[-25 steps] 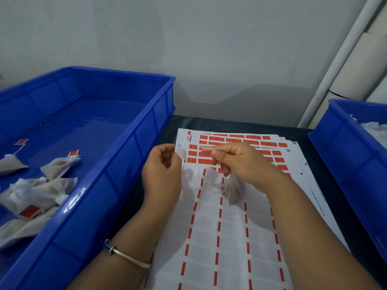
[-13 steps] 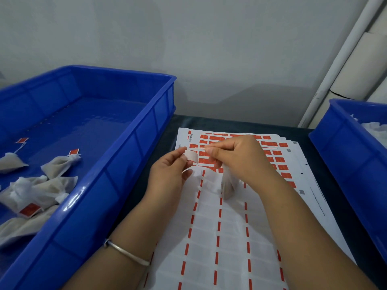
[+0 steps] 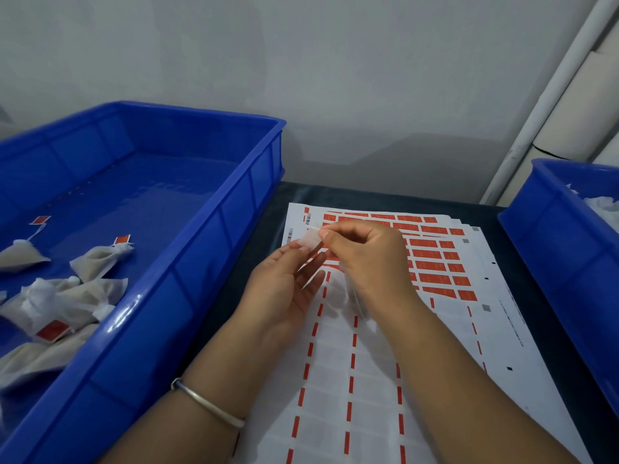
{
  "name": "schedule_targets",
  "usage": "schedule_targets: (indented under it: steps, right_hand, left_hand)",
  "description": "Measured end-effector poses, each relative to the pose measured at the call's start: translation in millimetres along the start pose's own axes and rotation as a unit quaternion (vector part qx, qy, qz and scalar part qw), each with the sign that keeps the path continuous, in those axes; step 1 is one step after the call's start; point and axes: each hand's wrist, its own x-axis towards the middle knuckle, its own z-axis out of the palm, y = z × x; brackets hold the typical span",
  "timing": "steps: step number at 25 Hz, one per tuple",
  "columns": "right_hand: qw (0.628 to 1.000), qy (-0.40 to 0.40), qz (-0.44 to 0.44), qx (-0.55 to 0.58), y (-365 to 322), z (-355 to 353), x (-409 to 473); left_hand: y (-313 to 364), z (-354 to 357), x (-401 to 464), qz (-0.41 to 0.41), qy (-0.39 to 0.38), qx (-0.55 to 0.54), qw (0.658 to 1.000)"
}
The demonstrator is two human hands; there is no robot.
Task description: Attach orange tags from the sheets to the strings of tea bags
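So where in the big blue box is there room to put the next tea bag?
The left bin has bare floor along its far wall and right side. The finished tea bags crowd its near-left corner.

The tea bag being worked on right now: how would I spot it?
Start at the sheet of orange tags on the dark table between the two blue crates. The tea bag hangs below the right hand, over that sheet. Unlike the bags lying in the left crate, it is off the table.

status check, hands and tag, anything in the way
Left hand and right hand both pinch a pale tag above the tag sheets. Tea bag hangs under right hand. Nothing in the way.
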Motion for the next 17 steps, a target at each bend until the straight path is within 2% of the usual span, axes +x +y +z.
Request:
schedule_targets:
  steps: [12, 17]
  right_hand:
    - [1.000, 0.003, 0.001, -0.030, 2.5, 3.0, -0.5]
    - [0.999, 0.007, 0.011, -0.053, 2.9, 2.4, 0.1]
  left_hand:
    - [0.4, -0.4, -0.9, 0.003, -0.018, -0.009, 1.000]
    - [-0.2, -1.7, -1.4, -0.009, -0.056, -0.032, 0.998]
